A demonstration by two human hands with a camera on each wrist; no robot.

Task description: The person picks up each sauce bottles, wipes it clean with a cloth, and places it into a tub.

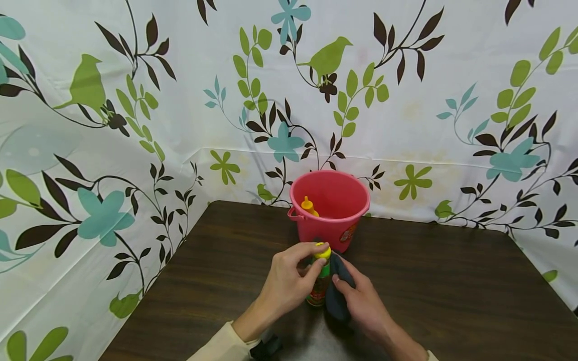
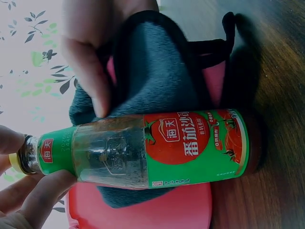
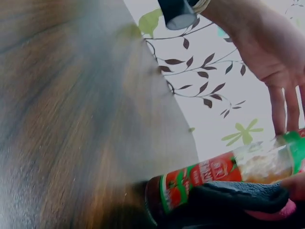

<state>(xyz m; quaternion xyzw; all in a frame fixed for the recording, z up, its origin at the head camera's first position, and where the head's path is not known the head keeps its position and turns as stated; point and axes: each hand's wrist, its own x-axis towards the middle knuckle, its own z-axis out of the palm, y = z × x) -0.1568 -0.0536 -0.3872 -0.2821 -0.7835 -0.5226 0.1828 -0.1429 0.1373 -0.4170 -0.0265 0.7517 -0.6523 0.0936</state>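
A glass ketchup bottle (image 1: 318, 290) with a yellow cap and a green-and-red tomato label stands upright on the table. My left hand (image 1: 289, 277) grips it at the cap and neck. In the left wrist view, the bottle (image 2: 190, 148) is partly see-through between its labels, with brownish residue inside. My right hand (image 1: 365, 301) holds a dark grey cloth (image 1: 336, 300) with black edging against the bottle's right side. The right wrist view shows the cloth (image 3: 238, 194) covering part of the bottle's label (image 3: 214, 171). Some right-hand fingers are hidden behind the cloth.
Just behind the bottle stands a pink bucket (image 1: 316, 228) with a yellow-tipped bottle (image 1: 309, 205) inside. The dark wooden table (image 1: 451, 281) ends at a patterned cloth backdrop (image 1: 397, 120) at the back and left.
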